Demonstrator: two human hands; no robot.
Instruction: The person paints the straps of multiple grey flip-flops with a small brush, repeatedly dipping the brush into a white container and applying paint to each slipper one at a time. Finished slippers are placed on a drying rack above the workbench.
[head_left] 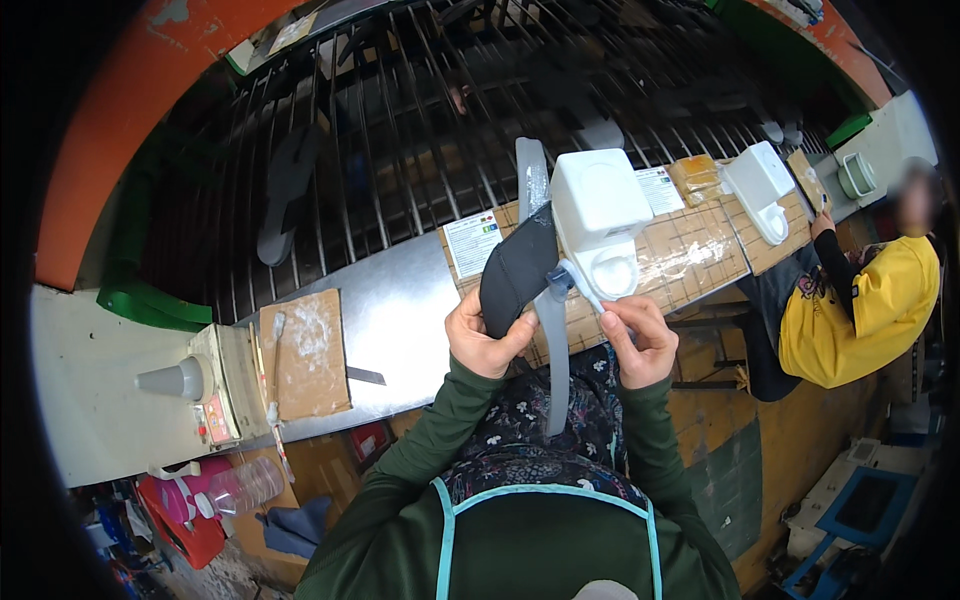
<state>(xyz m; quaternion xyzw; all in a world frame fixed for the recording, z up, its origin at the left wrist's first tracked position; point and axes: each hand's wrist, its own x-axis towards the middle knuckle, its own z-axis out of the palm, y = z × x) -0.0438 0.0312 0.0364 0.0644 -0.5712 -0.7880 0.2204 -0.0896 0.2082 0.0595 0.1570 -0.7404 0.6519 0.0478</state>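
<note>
My left hand [484,338] grips a curved black shoe upper [514,272], thumb on its near edge. In my right hand [642,342] a slim light-handled brush [583,288] is pinched between the fingers. Its dark head lies at the upper's right edge; whether it touches cannot be made out. Below the upper a long grey strip [557,375] hangs down past the bench edge. Another grey strip [531,165] sticks up beyond the upper. Just behind my hands stands a white box-shaped dispenser [600,198] with a round dish [613,272] at its front.
Metal rollers [400,130] run behind the bench, carrying dark shoe pieces [290,190]. A cardboard sheet [310,355] with white smears lies left. To the right are a second white dispenser [762,180], an amber block [697,178] and a seated person in yellow [850,310].
</note>
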